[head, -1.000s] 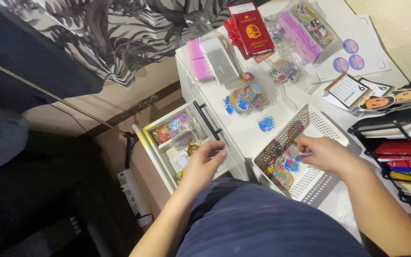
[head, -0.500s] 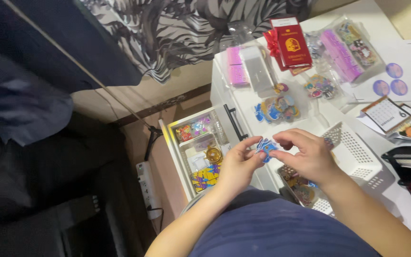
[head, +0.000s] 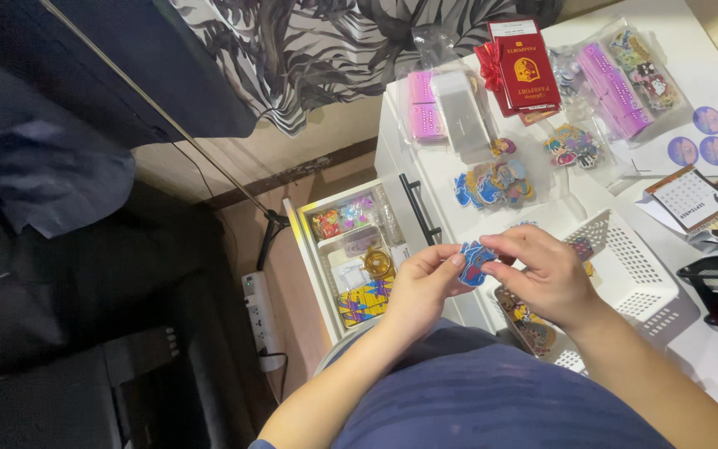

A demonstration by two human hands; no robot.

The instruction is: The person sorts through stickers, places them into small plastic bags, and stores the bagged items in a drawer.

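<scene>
Both hands up over the lap, meeting at one small blue sticker (head: 476, 260). Left hand (head: 420, 287) pinching its near-left edge between thumb and fingertips; right hand (head: 544, 274) gripping the far-right edge from above, fingers curled over. Sticker held clear of the bench, just near of the bench's front edge and just right of the open drawer (head: 351, 258).

Drawer pulled out to the left of the hands, packed with colourful small packets, a round gold-toned piece and a yellow-and-purple patterned sheet. Black drawer handle (head: 420, 208) just far of the left hand.

White perforated basket (head: 633, 278) directly under and right of the right hand, on the white bench (head: 425, 158). Another patterned sticker sheet (head: 529, 320) tucked at the basket's near-left corner, below the right wrist.

Farther off on the bench: a clear bag of cartoon stickers (head: 496, 181), a second smaller bag (head: 573, 150) to its right, pink strips in sleeves (head: 425, 108) at far left, a red booklet (head: 521, 71) with a red ribbon beside it, more pink strips and stickers in a bag (head: 625, 71) at far right. Sheet with purple round stickers (head: 700, 137) near the right edge, small desk calendar (head: 691, 198) just near of it.

White power strip (head: 263, 320) on the floor, left of the drawer.
</scene>
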